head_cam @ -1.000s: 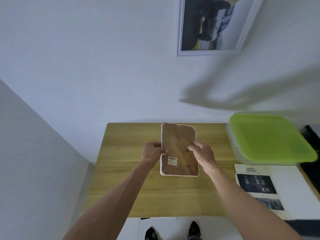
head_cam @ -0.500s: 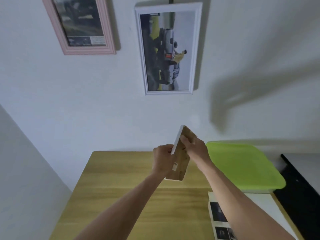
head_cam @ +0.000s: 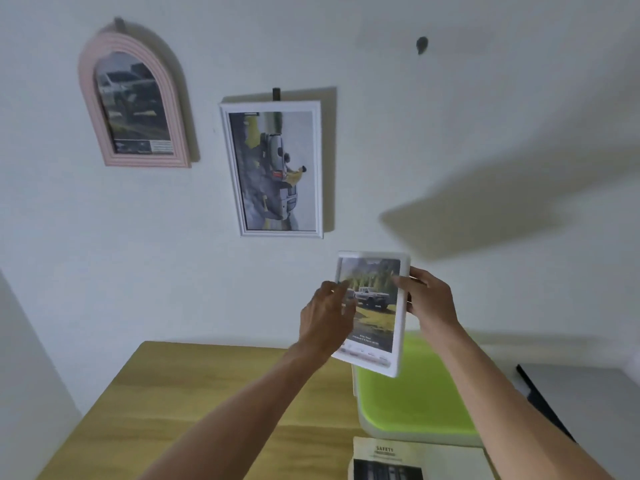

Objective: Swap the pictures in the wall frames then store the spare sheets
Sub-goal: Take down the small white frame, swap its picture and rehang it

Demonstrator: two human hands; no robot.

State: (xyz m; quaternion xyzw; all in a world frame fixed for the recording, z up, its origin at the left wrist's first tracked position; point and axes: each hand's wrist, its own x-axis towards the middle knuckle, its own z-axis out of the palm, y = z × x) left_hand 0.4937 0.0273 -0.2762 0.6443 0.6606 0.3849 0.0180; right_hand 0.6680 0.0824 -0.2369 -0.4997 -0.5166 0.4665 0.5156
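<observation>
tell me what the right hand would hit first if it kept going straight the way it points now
Probably bare white wall. The right hand, gripping the white rectangular picture frame, points up and away; the dark wall hook sits above it, though depth is unclear.

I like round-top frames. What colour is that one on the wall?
Pink. The arched frame shows in the head view.

I have a single view, from the camera worn on the person's head, so nothing is shared with a second one. It looks forward and tilted up along the wall [head_cam: 485, 116], with the wide lens bending the edges. The two forearms reach in from the bottom edge, close to the lens. The wooden table [head_cam: 194, 393] fills the lower part below me, and the hung frames sit high in the picture, farther off.
</observation>
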